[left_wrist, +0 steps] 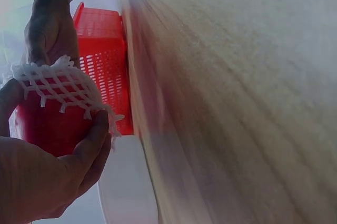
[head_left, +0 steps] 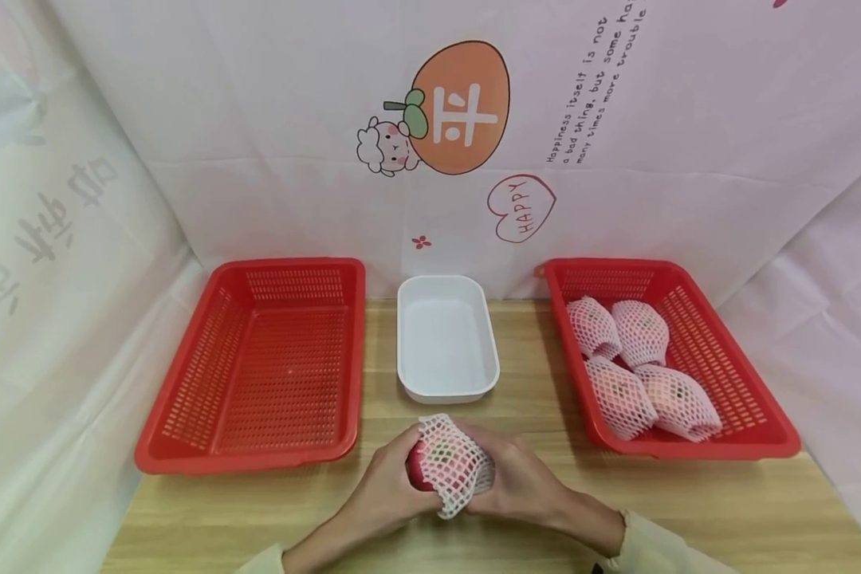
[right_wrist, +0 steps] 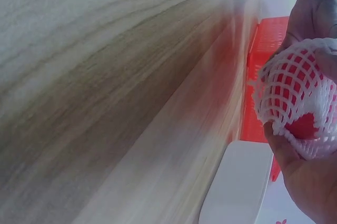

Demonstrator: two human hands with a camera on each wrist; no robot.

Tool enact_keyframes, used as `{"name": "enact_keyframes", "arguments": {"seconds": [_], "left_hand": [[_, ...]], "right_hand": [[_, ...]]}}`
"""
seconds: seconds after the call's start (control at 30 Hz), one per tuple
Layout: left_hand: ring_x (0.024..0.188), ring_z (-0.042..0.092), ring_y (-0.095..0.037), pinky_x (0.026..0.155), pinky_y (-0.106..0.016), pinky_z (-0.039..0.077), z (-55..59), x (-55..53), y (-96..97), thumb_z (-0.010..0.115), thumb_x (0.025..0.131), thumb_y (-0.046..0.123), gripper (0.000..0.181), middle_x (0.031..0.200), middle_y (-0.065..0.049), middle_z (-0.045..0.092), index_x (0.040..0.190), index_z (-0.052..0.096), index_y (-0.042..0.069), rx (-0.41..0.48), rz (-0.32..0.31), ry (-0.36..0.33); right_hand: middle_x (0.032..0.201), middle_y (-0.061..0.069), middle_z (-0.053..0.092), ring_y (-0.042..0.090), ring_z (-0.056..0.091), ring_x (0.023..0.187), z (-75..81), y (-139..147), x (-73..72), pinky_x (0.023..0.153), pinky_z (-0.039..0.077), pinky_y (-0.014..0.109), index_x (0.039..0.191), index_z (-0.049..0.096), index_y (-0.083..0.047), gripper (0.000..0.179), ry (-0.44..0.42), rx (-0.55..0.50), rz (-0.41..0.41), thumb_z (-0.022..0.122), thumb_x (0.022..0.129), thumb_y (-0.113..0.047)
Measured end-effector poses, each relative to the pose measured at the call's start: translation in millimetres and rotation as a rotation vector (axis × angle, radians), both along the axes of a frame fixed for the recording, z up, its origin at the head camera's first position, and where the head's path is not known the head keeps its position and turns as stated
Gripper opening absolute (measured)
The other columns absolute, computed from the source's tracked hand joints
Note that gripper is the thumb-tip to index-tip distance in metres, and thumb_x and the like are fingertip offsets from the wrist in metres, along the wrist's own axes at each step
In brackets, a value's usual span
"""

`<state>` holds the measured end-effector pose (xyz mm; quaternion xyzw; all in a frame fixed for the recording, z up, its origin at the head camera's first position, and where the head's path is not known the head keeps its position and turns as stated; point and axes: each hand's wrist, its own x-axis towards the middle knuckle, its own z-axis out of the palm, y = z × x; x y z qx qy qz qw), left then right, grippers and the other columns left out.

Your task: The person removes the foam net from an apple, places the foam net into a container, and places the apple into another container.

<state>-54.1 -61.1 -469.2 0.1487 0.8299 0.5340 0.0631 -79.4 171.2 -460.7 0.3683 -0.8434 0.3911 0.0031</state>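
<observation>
Between both hands, close to the front of the table, is a red apple (left_wrist: 50, 126) partly covered by a white foam net sleeve (head_left: 454, 462). My left hand (head_left: 395, 482) grips the apple's bare left side, its fingers and thumb curled round it. From the right, my right hand (head_left: 520, 482) holds the netted side, with fingertips at the edge of the net in the right wrist view. The net spreads over most of the apple, and its loose edge hangs down toward me. In the left wrist view, bare red skin shows below the net's ragged rim.
A red plastic basket (head_left: 251, 461) with nothing in it stands at the left. Another red basket (head_left: 696, 454) at the right holds several netted apples (head_left: 620, 399). Between them sits a white tray (head_left: 448, 396), just beyond the hands. A printed cloth (head_left: 294, 199) hangs behind the wooden table (head_left: 689, 502).
</observation>
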Motion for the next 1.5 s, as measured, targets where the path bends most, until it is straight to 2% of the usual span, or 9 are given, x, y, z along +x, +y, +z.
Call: {"name": "enact_keyframes", "arguments": {"seconds": [0.23,0.4,0.53,0.77,0.9,1.03,1.3,1.5], "left_hand": [[0.112,0.065,-0.018,0.1,-0.034,0.054,5.5,-0.6,-4.6,0.087,0.064,0.008,0.078,0.123,-0.001,0.07,0.138,0.063,0.011,-0.024,0.023,-0.01],[0.117,0.063,-0.022,0.105,-0.039,0.052,9.0,-1.0,-8.1,0.09,0.063,0.012,0.082,0.129,-0.004,0.07,0.14,0.061,0.008,-0.062,0.043,-0.03],[0.117,0.063,-0.021,0.105,-0.039,0.052,10.6,-0.5,-9.8,0.091,0.064,0.013,0.082,0.129,-0.003,0.069,0.14,0.061,0.01,-0.063,0.048,-0.042],[0.121,0.063,-0.022,0.105,-0.036,0.053,15.6,0.5,-13.4,0.093,0.065,0.017,0.087,0.135,-0.005,0.067,0.145,0.059,0.013,-0.031,0.066,-0.032],[0.119,0.063,-0.019,0.103,-0.034,0.053,19.8,1.7,-16.1,0.093,0.067,0.018,0.085,0.135,-0.002,0.067,0.145,0.06,0.017,-0.021,0.072,-0.033],[0.115,0.064,-0.014,0.101,-0.031,0.054,22.9,2.5,-18.3,0.096,0.069,0.024,0.082,0.13,0.004,0.069,0.144,0.061,0.023,-0.005,0.066,-0.033],[0.108,0.066,-0.009,0.095,-0.032,0.057,28.4,8.3,-23.7,0.099,0.069,0.04,0.081,0.122,0.011,0.071,0.141,0.062,0.026,-0.05,0.056,0.013],[0.111,0.064,-0.01,0.095,-0.033,0.056,43.1,16.7,-31.8,0.098,0.071,0.044,0.078,0.123,0.018,0.068,0.139,0.06,0.039,-0.081,0.046,0.017]], "right_hand": [[0.135,0.014,0.071,0.024,0.071,0.119,4.7,3,-0.8,0.099,0.06,0.038,0.148,0.059,0.001,0.084,-0.018,0.03,0.002,0.097,0.078,-0.024],[0.132,0.011,0.073,0.021,0.072,0.116,7.9,6,-1.7,0.094,0.062,0.036,0.143,0.065,-0.001,0.072,-0.024,0.024,-0.006,0.095,0.079,-0.017],[0.127,0.01,0.075,0.021,0.074,0.113,9.2,8,-1.5,0.093,0.062,0.034,0.135,0.07,0.0,0.062,0.028,0.009,-0.007,0.095,0.078,-0.011],[0.109,0.005,0.081,0.015,0.078,0.097,12.8,11,-1.7,0.084,0.059,0.017,0.115,0.081,-0.004,0.039,0.139,-0.065,-0.017,0.092,0.078,-0.004],[0.103,0.003,0.081,0.012,0.078,0.091,18.7,13,-3.6,0.079,0.06,0.016,0.108,0.083,-0.006,0.032,0.172,-0.092,-0.019,0.092,0.077,-0.004],[0.099,0.0,0.082,0.01,0.078,0.089,28.1,17,-5.9,0.078,0.06,0.015,0.103,0.084,-0.009,0.028,0.179,-0.071,-0.037,0.092,0.077,-0.002],[0.093,0.0,0.082,0.005,0.075,0.082,56.3,33,-19.2,0.07,0.06,0.016,0.099,0.085,-0.01,0.034,0.258,-0.019,-0.077,0.094,0.07,0.004],[0.094,0.003,0.082,0.004,0.074,0.079,82.7,37,-37.9,0.066,0.06,0.018,0.101,0.084,-0.007,0.03,0.267,0.051,-0.096,0.094,0.073,0.001]]}}
